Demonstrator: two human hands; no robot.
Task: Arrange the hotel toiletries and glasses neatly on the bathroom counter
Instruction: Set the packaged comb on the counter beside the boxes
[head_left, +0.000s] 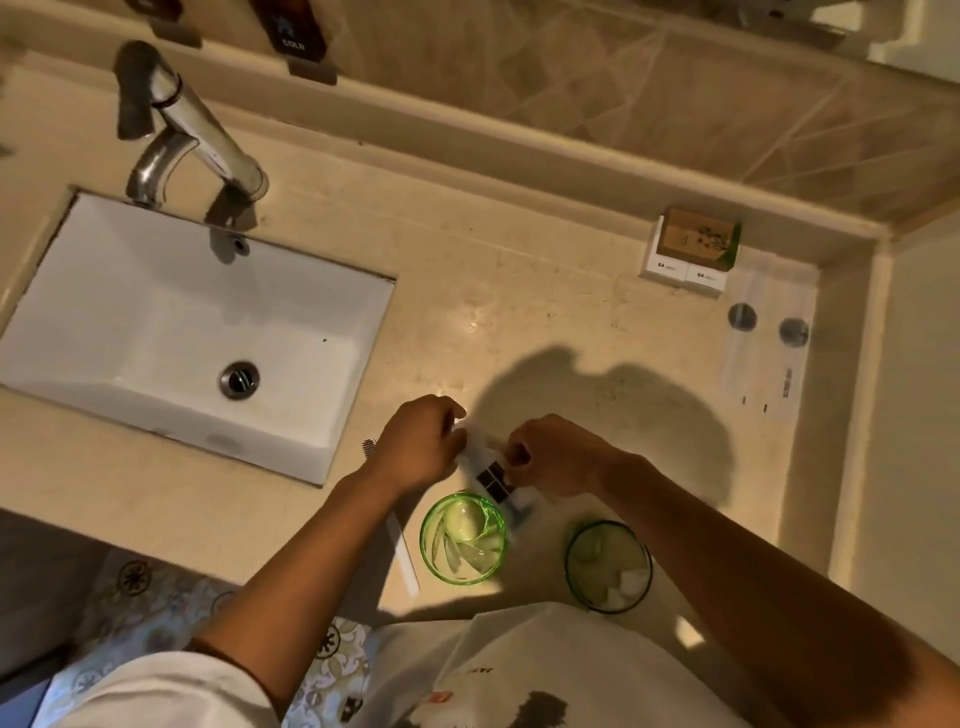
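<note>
White plastic packet (488, 470), pinched at either end by the left hand (421, 447) and right hand (556, 457) just above the bright green glass (462, 540), is best lowered flat onto the counter (519, 291), square to its edge, clear of both glasses.

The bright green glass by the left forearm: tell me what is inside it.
The green glass holds pale curved shapes that look like glare or wrapped items; the blur hides which. The white packet held by both hands overlaps its far rim, covering that edge.
</note>
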